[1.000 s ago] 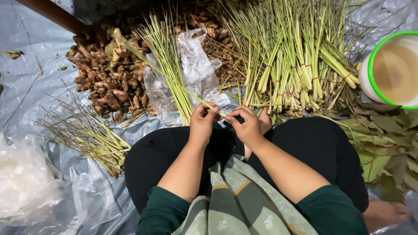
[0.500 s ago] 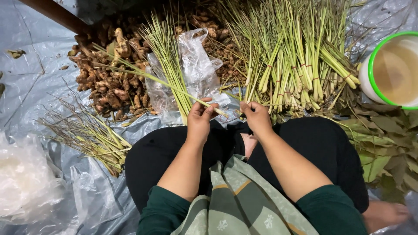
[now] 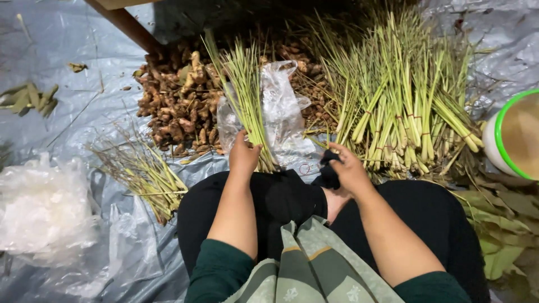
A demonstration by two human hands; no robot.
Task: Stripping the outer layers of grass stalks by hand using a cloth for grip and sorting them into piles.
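Left hand (image 3: 242, 156): my fingers are wrapped round the base of a bunch of lemongrass stalks (image 3: 247, 95), which stand up and away from my grip, loose, with no band on them that I can see.
Right hand (image 3: 345, 168): curled shut, fingertips pinching a fold of dark cloth (image 3: 328, 168) at my knee — whether anything small sits inside it I cannot tell.
Just behind the grip: a crumpled clear plastic bag (image 3: 283, 106) lies under the stalks I hold.
Right of the grip: a heap of tied bundles (image 3: 404, 112) — a good share looks bound already.
Left of the grip: thin trimmings (image 3: 143, 171) on the grey sheet (image 3: 67, 67).
Beyond: a pile of brown ginger roots (image 3: 179, 101).
Progress: I judge many bundles done; this bunch is not yet tied.
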